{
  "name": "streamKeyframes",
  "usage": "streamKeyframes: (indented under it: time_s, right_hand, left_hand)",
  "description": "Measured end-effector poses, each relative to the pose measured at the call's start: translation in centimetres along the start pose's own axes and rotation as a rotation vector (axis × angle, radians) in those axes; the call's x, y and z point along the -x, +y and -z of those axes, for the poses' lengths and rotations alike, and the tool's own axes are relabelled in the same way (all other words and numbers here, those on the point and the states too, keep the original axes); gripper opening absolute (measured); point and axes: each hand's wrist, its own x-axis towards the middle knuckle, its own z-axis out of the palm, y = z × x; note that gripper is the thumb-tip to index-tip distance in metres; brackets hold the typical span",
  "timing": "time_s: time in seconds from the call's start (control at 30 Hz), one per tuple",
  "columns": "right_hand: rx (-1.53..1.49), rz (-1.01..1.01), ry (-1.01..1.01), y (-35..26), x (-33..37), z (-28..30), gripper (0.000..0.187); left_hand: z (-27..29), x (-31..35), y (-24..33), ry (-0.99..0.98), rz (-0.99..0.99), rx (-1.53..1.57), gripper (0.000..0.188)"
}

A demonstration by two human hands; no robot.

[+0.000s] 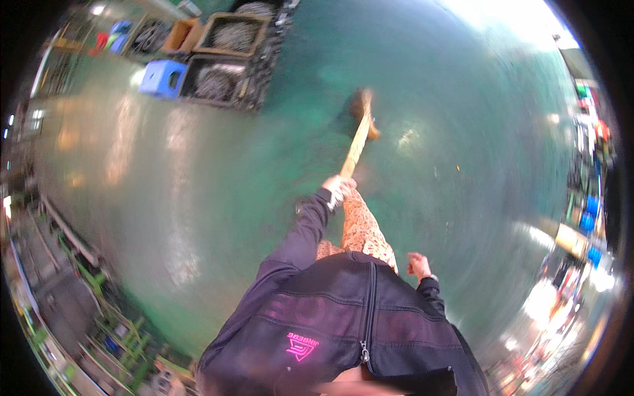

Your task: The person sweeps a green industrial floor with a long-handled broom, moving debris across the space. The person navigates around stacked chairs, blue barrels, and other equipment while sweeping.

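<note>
My left hand (340, 187) is wrapped round the near end of a pale, flat wooden handle (356, 146). The handle reaches away from me over the green floor. At its far end is a brown crosswise head (367, 113), smeared by motion, with a dark patch beside it; I cannot make out its exact kind. Low on the right, near my hip, hangs my right hand (418, 265) with its fingers loosely curled and nothing visible in them. Below the left hand, a leg in patterned orange-brown cloth (366, 228) shows past my dark jacket.
Bins of metal parts (232, 34) stand at the far left, with a blue plastic stool (162, 78) beside them. Green-framed equipment (122, 343) lines the lower left. Along the right edge are blue containers (590, 212) and other clutter. The green floor (475, 185) is shiny.
</note>
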Motion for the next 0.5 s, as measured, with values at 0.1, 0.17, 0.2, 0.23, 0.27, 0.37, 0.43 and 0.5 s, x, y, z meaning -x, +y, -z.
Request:
streamKeyframes:
  time_s: [0.1,0.17,0.2,0.23,0.27,0.37,0.43,0.5]
  right_hand:
    - [-0.153,0.021,0.153,-1.6,-2.2,4.4,0.032]
    - [-0.278,0.056,0.190,-2.5,-3.5,7.3,0.033]
    - [-0.319,0.009,0.192,-2.5,-3.7,8.2,0.034]
    - [-0.369,0.002,0.195,-2.6,-4.3,9.3,0.034]
    - [-0.426,-0.002,0.208,-2.6,-4.8,10.1,0.035]
    - [-0.518,0.018,0.198,-1.6,-6.1,11.4,0.035]
    - [-0.567,0.000,0.209,-0.3,-6.7,11.4,0.032]
    - [-0.502,-0.031,0.249,1.4,-6.9,10.8,0.030]
  left_hand:
    - [-5.3,-0.9,5.3,-0.217,0.421,0.390,0.011]
    - [-8.5,0.3,6.6,-0.124,0.236,0.207,0.008]
    - [-9.5,2.0,6.5,-0.093,0.101,0.065,0.010]
    - [-10.5,3.3,6.3,-0.081,-0.016,-0.096,0.016]
    - [-11.2,4.6,6.1,0.032,-0.100,-0.118,0.023]
    - [-11.8,7.6,5.6,0.249,-0.376,-0.388,0.038]
    - [-11.3,7.6,7.5,0.454,-0.407,-0.664,0.041]
    - [-10.5,6.2,11.7,0.586,-0.387,-0.872,0.027]
